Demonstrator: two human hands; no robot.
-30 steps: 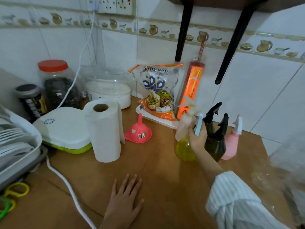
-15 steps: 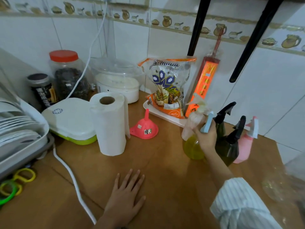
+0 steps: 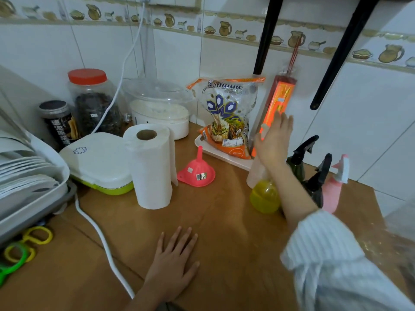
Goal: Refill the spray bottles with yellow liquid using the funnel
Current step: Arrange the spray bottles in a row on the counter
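A clear spray bottle with yellow liquid (image 3: 265,198) stands on the wooden counter (image 3: 224,221); its head is hidden behind my right hand. My right hand (image 3: 274,142) is raised above it with straight fingers, holding nothing, in front of a red incense pack (image 3: 280,97). Two dark spray bottles (image 3: 314,180) and a pink spray bottle (image 3: 334,189) stand to its right. A pink funnel (image 3: 197,171) sits upside down, left of the yellow bottle. My left hand (image 3: 173,259) lies flat on the counter near the front.
A paper towel roll (image 3: 150,167) stands left of the funnel. Behind are a white-green box (image 3: 96,162), jars, a white container (image 3: 159,113), a snack bag (image 3: 226,117) on a white tray (image 3: 224,157). A dish rack (image 3: 27,182), scissors and a white cable (image 3: 101,243) lie left.
My right hand has let go of the yellow bottle's head and lifted up with fingers spread. My left hand stays flat on the counter.
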